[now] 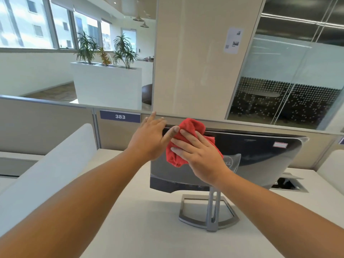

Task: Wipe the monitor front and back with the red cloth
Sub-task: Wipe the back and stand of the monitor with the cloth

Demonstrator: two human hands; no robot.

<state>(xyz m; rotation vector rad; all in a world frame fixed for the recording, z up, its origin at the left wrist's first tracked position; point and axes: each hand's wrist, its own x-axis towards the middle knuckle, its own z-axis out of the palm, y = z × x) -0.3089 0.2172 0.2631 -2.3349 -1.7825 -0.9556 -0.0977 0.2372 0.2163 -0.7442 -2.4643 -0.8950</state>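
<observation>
The monitor [260, 157] stands on the white desk with its glossy dark back toward me, on a silver stand [212, 211]. A crumpled red cloth [189, 127] lies against the upper left part of that back. My right hand [201, 157] presses flat on the cloth, fingers spread toward the left. My left hand [150, 138] grips the monitor's top left corner, fingers over the top edge, thumb touching the cloth. The screen side faces away and is hidden.
A beige partition [46, 123] with a "383" label [120, 116] runs behind the desk. A white curved divider [55, 164] rises at the left. An open cable hatch [288, 183] sits in the desk [130, 229] at the right. A pillar and glass wall stand beyond.
</observation>
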